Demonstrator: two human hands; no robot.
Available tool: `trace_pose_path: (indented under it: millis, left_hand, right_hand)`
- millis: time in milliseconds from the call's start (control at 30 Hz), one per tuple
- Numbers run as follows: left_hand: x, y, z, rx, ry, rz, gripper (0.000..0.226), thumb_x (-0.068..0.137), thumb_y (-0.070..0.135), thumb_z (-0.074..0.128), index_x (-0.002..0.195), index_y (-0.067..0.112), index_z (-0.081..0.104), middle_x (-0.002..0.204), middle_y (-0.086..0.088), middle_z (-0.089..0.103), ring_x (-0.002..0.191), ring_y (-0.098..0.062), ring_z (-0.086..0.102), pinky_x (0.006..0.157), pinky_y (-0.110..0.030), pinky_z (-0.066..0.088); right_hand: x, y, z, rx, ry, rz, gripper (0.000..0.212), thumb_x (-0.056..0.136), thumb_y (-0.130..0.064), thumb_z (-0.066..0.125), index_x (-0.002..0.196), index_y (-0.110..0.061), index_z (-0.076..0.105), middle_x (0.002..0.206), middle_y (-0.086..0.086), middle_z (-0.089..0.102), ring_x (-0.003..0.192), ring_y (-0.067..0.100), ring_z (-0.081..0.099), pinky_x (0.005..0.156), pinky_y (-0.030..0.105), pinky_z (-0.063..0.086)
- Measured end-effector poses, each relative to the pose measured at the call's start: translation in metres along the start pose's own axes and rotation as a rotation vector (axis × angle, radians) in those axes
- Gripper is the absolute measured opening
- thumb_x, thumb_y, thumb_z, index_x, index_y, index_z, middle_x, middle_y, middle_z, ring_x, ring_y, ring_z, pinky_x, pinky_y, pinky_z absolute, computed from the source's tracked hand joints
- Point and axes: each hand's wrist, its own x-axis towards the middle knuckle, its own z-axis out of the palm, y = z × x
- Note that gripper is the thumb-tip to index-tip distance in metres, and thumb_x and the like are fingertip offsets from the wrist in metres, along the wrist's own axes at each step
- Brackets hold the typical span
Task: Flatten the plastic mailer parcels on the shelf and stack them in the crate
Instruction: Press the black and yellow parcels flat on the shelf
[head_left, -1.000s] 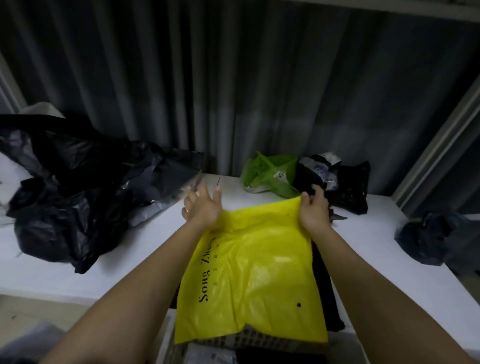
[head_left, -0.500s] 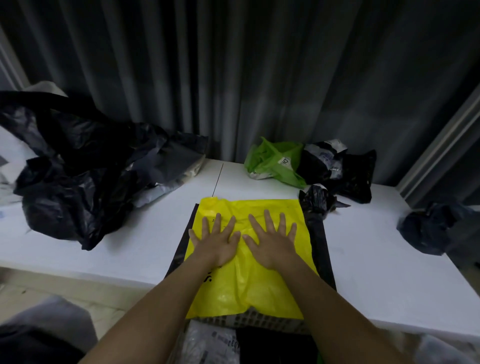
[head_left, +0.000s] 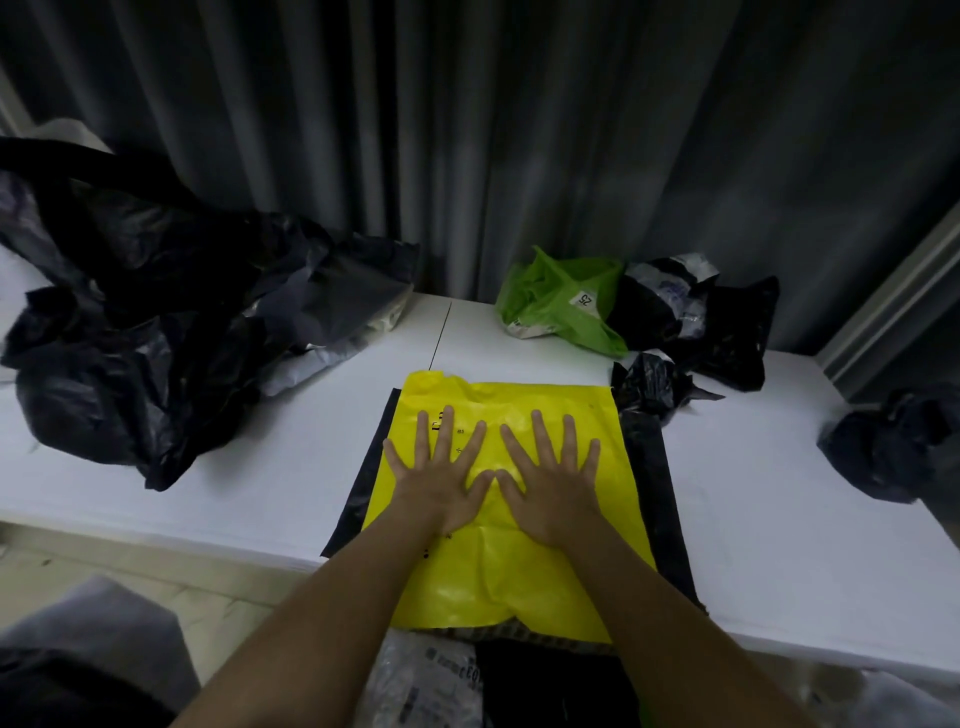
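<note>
A yellow plastic mailer (head_left: 519, 582) lies flat on a black mailer (head_left: 654, 478) at the front edge of the white shelf (head_left: 260, 467). My left hand (head_left: 441, 473) and my right hand (head_left: 550, 478) press on the yellow mailer side by side, palms down, fingers spread and straight. Below the shelf edge the crate (head_left: 467, 680) holds a clear printed bag and a black parcel; its rim is mostly hidden by the yellow mailer and my arms.
A big heap of crumpled black and grey mailers (head_left: 156, 332) fills the shelf's left. A green mailer (head_left: 561, 306) and black parcels (head_left: 717, 322) sit at the back right, a small black wad (head_left: 654, 384) beside the yellow one. Another dark bag (head_left: 893, 447) lies far right.
A second ago both hands held the yellow mailer's top corners up. They laid it on the black mailer and now press it flat, fingers spread wider than half a second ago.
</note>
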Motion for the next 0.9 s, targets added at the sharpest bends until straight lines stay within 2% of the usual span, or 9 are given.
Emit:
trace_pose_path:
  millis: [167,233,300,433,633,733,833,900]
  left_hand:
    - [0.005,-0.005,0.009,0.004,0.069,0.024,0.067,0.091,0.07,0.012,0.142,0.047,-0.025,0.147,0.004,-0.044,0.135,-0.03,-0.04,0.104,-0.069,-0.014]
    - [0.006,-0.006,0.013,0.003,0.077,0.02,0.068,0.086,0.075,0.004,0.141,0.048,-0.026,0.147,0.004,-0.044,0.134,-0.03,-0.04,0.104,-0.07,-0.013]
    - [0.007,-0.006,0.016,0.002,0.07,0.016,0.069,0.083,0.077,-0.001,0.141,0.049,-0.026,0.147,0.005,-0.044,0.134,-0.03,-0.04,0.104,-0.069,-0.013]
    - [0.008,-0.006,0.016,-0.015,0.033,0.008,0.065,0.091,0.07,0.011,0.143,0.049,-0.022,0.148,0.005,-0.042,0.136,-0.03,-0.039,0.104,-0.069,-0.014]
    - [0.009,-0.005,0.013,0.012,-0.028,-0.001,0.064,0.091,0.07,0.01,0.144,0.048,-0.02,0.151,0.004,-0.038,0.138,-0.032,-0.035,0.103,-0.069,-0.016]
    - [0.011,-0.004,0.008,0.031,-0.101,-0.021,0.065,0.09,0.071,0.01,0.145,0.049,-0.017,0.153,0.003,-0.033,0.139,-0.032,-0.032,0.103,-0.069,-0.016]
    - [0.007,-0.002,-0.007,0.049,-0.184,-0.044,0.068,0.09,0.072,0.013,0.147,0.046,-0.014,0.156,0.0,-0.028,0.142,-0.034,-0.026,0.105,-0.069,-0.012]
    - [-0.003,0.001,-0.018,0.036,-0.15,-0.017,0.065,0.094,0.066,0.015,0.15,0.042,-0.008,0.158,-0.002,-0.02,0.144,-0.035,-0.019,0.109,-0.065,-0.009]
  right_hand:
    - [0.003,0.004,0.009,0.057,0.0,-0.003,0.08,0.067,-0.075,-0.018,0.143,-0.05,-0.018,0.154,-0.007,-0.032,0.138,0.032,-0.035,0.107,0.061,-0.02]
    - [0.002,0.005,0.012,0.067,0.013,-0.015,0.087,0.06,-0.08,-0.029,0.142,-0.05,-0.021,0.154,-0.008,-0.031,0.139,0.032,-0.034,0.108,0.061,-0.019]
    - [0.002,0.006,0.015,0.062,0.018,-0.017,0.091,0.056,-0.078,-0.035,0.142,-0.05,-0.02,0.155,-0.007,-0.03,0.139,0.033,-0.033,0.108,0.061,-0.018]
    - [0.004,0.006,0.02,0.069,0.004,-0.004,0.079,0.069,-0.075,-0.017,0.144,-0.051,-0.016,0.155,-0.008,-0.029,0.14,0.033,-0.032,0.109,0.062,-0.016]
    - [0.006,0.006,0.021,0.058,-0.036,0.003,0.072,0.075,-0.072,-0.012,0.144,-0.051,-0.017,0.155,-0.008,-0.029,0.14,0.033,-0.031,0.109,0.062,-0.017]
    - [0.009,0.006,0.015,0.056,-0.12,0.017,0.059,0.093,-0.066,0.01,0.146,-0.05,-0.011,0.157,-0.007,-0.023,0.143,0.034,-0.025,0.11,0.062,-0.016]
    - [0.008,0.007,-0.002,0.075,-0.198,-0.008,0.06,0.097,-0.062,0.02,0.148,-0.047,-0.007,0.159,-0.005,-0.019,0.145,0.034,-0.018,0.111,0.061,-0.012]
    - [0.0,0.008,-0.016,0.14,-0.151,-0.059,0.061,0.098,-0.058,0.028,0.151,-0.042,0.003,0.161,-0.003,-0.012,0.146,0.031,-0.012,0.114,0.057,-0.008]
